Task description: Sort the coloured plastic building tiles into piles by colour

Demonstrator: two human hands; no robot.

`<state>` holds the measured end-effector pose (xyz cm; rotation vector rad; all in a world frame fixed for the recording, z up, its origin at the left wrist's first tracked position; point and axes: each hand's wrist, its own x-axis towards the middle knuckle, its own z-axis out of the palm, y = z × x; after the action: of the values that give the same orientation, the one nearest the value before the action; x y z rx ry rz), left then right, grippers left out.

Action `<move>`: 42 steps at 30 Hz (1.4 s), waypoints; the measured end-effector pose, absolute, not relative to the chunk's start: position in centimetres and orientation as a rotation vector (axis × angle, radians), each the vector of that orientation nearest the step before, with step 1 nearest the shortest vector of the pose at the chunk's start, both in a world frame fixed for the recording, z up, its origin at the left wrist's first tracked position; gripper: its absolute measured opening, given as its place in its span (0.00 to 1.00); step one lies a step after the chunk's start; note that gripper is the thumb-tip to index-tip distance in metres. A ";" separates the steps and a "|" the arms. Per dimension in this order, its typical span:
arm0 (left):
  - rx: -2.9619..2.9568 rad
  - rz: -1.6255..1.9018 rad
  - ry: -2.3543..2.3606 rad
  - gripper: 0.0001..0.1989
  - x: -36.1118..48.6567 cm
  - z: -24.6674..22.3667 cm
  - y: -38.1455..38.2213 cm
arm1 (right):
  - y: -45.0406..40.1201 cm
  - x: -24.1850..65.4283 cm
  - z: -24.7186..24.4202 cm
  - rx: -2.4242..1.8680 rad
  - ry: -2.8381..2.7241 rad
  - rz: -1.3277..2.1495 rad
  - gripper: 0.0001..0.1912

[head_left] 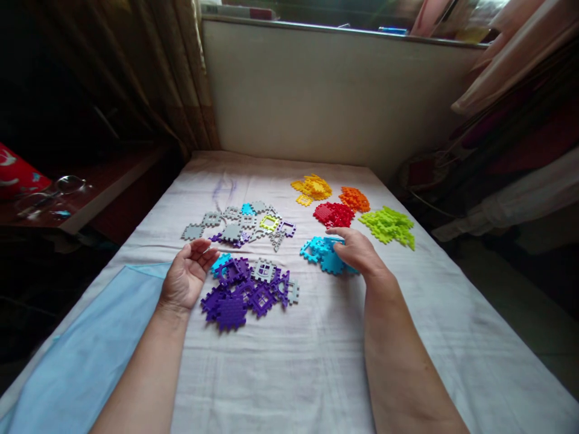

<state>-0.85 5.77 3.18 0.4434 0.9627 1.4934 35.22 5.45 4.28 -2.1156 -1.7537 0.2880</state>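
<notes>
My left hand (189, 274) is palm up with loosely bent fingers and nothing visible in it. Beside its fingertips lie a light blue piece (221, 264) and a heap of purple interlocking building tiles (231, 311), some with window frames. A grey window tile (263, 270) rests on that heap. Over the pile of light blue tiles (332, 261) is my right hand (359, 248), its index finger stretched out and apart from the thumb; the other fingers are hidden. Behind the purple heap spread several grey tiles (232, 232), with a yellow-green frame (269, 223) among them.
Yellow (318, 187), orange (354, 199), red (333, 214) and lime green tiles (388, 225) form separate piles at the back right. A light blue cloth (97, 343) covers the left side of the white sheet (271, 386). Glasses (70, 184) lie on a side table.
</notes>
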 end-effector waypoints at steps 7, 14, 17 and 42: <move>0.482 1.250 0.822 0.11 -1.3 3.0 5.1 | 5.1 30.4 6.4 -1.811 -2.000 0.222 0.18; 0.447 1.208 0.697 0.17 -2.5 2.7 4.9 | 5.1 21.4 5.3 -1.509 -2.372 0.382 0.15; 0.264 1.498 0.659 0.13 -3.7 2.3 5.8 | 5.6 18.0 5.5 -1.571 -2.439 0.359 0.15; 0.120 1.622 0.676 0.14 -3.6 2.3 6.5 | 9.0 17.5 5.1 -1.519 -1.763 0.654 0.08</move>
<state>-3.59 6.45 2.32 0.1199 0.6756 1.6223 17.54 9.04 5.09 -1.5188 -1.7628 0.6541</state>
